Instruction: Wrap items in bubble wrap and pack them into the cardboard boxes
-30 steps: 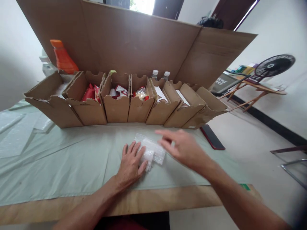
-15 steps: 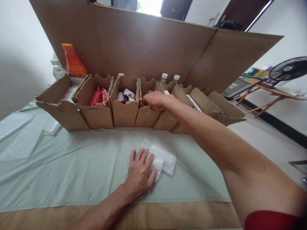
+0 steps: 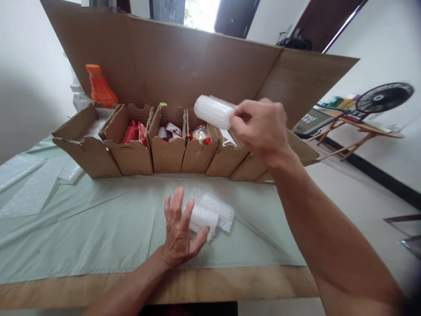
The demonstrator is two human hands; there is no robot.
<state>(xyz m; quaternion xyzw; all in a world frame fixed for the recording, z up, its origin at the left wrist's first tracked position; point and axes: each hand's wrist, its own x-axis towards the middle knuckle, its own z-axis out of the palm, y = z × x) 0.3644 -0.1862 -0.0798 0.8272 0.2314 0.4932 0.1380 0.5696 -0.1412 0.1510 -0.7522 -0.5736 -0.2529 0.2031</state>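
Note:
My right hand [image 3: 261,127] pinches one end of a rolled piece of clear bubble wrap [image 3: 213,112], up in the air over the row of cardboard bins. Whether anything is inside the roll I cannot tell. Beneath it, one cardboard bin [image 3: 197,158] holds shiny red and clear packets [image 3: 200,134]. My left hand [image 3: 180,228] is open with its fingers spread, at the left side of some bubble wrap [image 3: 220,210] lying on the green cloth [image 3: 131,219].
Bins to the left hold red packets [image 3: 133,131], mixed packets [image 3: 173,130] and white wrap [image 3: 100,123]. An orange bottle [image 3: 100,87] stands behind them, before a tall cardboard panel [image 3: 197,57]. Flat bubble wrap sheets [image 3: 29,184] lie at left. A fan [image 3: 383,97] is at right.
My right hand has come up out of the bin with the packets and now holds the rolled bubble wrap. My left hand has shifted left and lifted its fingers off the wrap on the cloth.

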